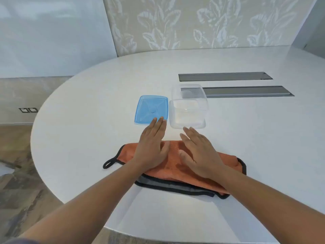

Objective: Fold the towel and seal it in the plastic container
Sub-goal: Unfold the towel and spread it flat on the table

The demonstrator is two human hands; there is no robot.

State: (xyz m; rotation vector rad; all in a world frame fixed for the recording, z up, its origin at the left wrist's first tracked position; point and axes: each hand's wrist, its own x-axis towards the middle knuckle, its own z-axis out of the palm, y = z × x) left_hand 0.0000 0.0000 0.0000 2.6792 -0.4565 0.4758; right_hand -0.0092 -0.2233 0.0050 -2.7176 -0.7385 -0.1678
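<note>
Towel (175, 166), already doubled on the table (88, 120) at 6 o'clock from the clear container (188, 113), lies under both flat hands, left hand (151, 152) and right hand (198, 155), fingers outstretched and gripping nothing, so press the crease firmly outward before folding again.

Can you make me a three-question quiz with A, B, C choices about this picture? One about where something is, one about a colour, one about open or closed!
1. Where is the lid?
A. left of the container
B. on the container
C. under the towel

2. What colour is the towel?
A. green
B. orange with black edging
C. white

3. How are the left hand and right hand?
A. fists
B. gripping the lid
C. open, flat over the towel

Answers: A, it lies on the table beside the container; B, its colour shows; C, fingers are spread.
</note>
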